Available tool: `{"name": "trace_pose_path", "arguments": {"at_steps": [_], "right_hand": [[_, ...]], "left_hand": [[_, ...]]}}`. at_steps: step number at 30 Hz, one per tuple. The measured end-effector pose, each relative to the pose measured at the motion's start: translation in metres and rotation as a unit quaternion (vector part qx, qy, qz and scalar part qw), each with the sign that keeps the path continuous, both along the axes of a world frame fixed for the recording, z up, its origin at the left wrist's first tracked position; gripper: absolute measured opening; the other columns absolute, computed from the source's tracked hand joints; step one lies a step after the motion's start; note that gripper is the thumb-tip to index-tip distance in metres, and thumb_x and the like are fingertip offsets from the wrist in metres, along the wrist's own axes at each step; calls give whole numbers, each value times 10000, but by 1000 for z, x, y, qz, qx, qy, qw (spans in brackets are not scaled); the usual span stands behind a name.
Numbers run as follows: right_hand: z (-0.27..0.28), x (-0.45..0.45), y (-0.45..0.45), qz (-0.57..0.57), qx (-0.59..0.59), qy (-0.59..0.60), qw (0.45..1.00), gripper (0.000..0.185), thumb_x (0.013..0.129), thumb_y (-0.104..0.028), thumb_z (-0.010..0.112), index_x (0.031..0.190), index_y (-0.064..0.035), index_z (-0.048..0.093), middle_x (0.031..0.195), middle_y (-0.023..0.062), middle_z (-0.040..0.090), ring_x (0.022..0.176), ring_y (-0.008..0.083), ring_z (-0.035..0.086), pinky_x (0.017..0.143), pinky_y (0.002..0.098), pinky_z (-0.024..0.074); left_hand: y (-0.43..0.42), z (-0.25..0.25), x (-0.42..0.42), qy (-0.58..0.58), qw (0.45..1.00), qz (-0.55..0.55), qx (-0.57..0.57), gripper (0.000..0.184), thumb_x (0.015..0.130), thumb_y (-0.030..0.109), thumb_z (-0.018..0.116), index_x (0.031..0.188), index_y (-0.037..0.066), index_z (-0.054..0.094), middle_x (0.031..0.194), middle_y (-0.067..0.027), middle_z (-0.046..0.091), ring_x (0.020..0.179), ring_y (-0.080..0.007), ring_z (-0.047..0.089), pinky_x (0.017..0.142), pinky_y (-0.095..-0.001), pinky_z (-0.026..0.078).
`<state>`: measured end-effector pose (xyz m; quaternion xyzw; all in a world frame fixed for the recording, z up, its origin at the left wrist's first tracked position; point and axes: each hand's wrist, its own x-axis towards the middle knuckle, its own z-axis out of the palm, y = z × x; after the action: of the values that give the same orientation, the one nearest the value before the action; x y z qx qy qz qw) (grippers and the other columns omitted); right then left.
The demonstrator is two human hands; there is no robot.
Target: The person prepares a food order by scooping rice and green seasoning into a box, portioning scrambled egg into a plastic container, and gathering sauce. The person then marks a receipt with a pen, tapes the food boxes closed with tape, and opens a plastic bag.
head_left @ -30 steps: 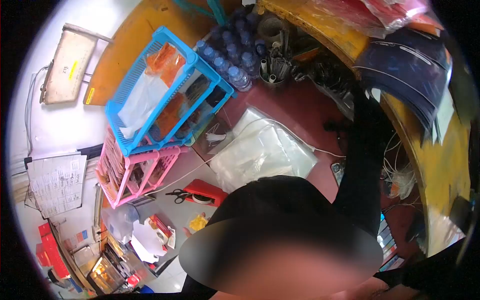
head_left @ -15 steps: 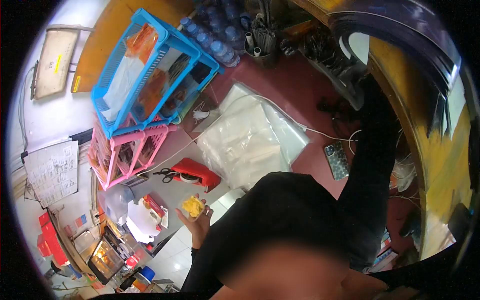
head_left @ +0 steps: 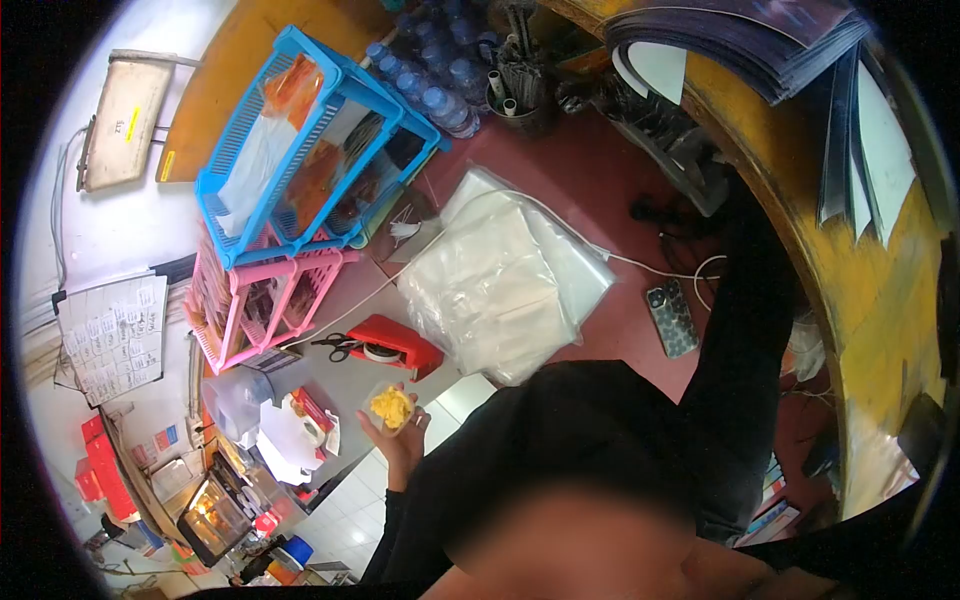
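Note:
My left hand (head_left: 404,445) holds a small clear cup of yellow food (head_left: 391,407), with its fingers wrapped around the sides, left of my black-clothed body. My right arm in its black sleeve (head_left: 748,290) reaches up the right side. Its hand is hidden in the dark area near a black plastic bag (head_left: 668,150). Clear plastic bags (head_left: 490,285) lie flat in a stack on the dark red table (head_left: 590,180). A patterned phone (head_left: 672,318) lies beside my right sleeve. Left of the bags are a red tape dispenser (head_left: 400,345) and black scissors (head_left: 336,345).
A blue basket rack (head_left: 235,240) stands above a pink one (head_left: 232,335). Water bottles (head_left: 445,108) and a cup of pens (head_left: 522,118) stand at the back. Dark printed sheets (head_left: 760,45) hang over the yellow ledge (head_left: 850,300). A white cable crosses the table.
My left hand with the yellow food has come out from behind my head into fuller view. The dark sheets on the ledge have shifted and spread. The phone shows more fully beside my sleeve.

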<state>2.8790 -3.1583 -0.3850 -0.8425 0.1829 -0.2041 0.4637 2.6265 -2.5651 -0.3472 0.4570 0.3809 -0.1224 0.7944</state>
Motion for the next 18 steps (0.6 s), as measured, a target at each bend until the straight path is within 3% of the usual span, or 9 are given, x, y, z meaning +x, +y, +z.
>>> {"name": "trace_pose_path", "arguments": {"at_steps": [6, 15, 18], "right_hand": [[4, -7, 3, 3, 8, 2, 1000, 314, 913, -254, 570, 1164, -70, 601, 1085, 104, 640, 999, 264, 601, 865, 380, 456], [2, -12, 13, 14, 18, 15, 1000, 318, 913, -262, 570, 1165, -70, 601, 1080, 97, 641, 992, 257, 601, 858, 377, 456], [7, -16, 11, 11, 19, 10, 1000, 320, 914, -265, 570, 1166, -70, 601, 1078, 94, 641, 989, 255, 601, 856, 376, 456]], "left_hand": [[-4, 3, -3, -1, 1000, -15, -15, 856, 815, 800, 307, 1212, 72, 517, 939, -104, 606, 721, -203, 555, 683, -324, 434], [16, -10, -11, -19, 999, -25, -24, 781, 870, 743, 281, 1229, 84, 498, 1184, -17, 555, 948, -184, 546, 686, -306, 424], [14, -11, -12, -8, 1000, -9, -16, 794, 863, 752, 275, 1212, 79, 511, 1104, -45, 584, 879, -184, 551, 678, -304, 418]]}}
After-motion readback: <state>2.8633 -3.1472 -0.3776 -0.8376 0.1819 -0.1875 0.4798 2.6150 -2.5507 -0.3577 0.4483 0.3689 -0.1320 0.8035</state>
